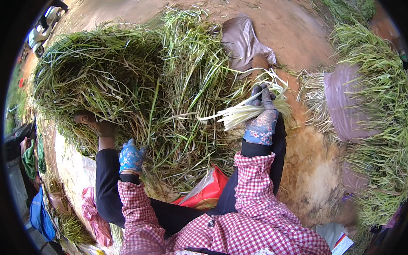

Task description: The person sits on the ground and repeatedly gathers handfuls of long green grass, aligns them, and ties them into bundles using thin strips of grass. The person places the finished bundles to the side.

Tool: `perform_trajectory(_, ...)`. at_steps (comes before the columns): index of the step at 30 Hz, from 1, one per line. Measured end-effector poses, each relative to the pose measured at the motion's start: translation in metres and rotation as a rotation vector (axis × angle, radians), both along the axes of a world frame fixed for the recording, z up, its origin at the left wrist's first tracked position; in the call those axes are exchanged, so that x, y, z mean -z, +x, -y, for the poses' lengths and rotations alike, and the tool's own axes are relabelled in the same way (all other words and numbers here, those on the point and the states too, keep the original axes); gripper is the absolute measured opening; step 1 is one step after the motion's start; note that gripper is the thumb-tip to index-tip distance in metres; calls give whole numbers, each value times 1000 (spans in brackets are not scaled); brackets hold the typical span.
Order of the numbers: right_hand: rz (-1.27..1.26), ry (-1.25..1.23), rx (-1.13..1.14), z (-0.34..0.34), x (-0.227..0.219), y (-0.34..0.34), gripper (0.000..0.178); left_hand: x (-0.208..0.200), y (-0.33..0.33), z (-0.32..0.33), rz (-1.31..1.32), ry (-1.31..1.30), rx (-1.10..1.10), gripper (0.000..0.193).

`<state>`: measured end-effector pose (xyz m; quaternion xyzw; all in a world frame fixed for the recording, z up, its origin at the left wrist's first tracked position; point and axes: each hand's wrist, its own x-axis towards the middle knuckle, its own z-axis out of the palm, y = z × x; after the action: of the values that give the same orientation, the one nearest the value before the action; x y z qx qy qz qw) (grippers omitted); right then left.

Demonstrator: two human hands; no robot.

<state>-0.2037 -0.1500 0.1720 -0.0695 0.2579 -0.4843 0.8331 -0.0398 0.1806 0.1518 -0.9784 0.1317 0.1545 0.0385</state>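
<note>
White stalks (233,116), blue floral gloves (131,158), red-checked sleeves (256,179)

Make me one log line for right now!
right hand: holding pale stalks | left hand: near green pile | green bundle: far right, purplish wrap

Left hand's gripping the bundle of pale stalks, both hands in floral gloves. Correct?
Wrong hand. In the head view, the right hand grips the bundle of pale stalks; the left hand is well apart from it. Both hands do wear floral gloves.
</note>
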Motion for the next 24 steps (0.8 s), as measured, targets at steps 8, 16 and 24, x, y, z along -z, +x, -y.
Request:
perform_trajectory(8,44,20,-49,-4,2,2,13,-6,-67,133,-682,-1353,211,25)
perform_trajectory(16,128,-9,-65,-7,5,1,24,-2,-99,134,-470,-1179,174,8)
perform_trajectory(24,91,3,-127,-6,-2,-6,20,-38,-108,122,-741,-1463,-328,9)
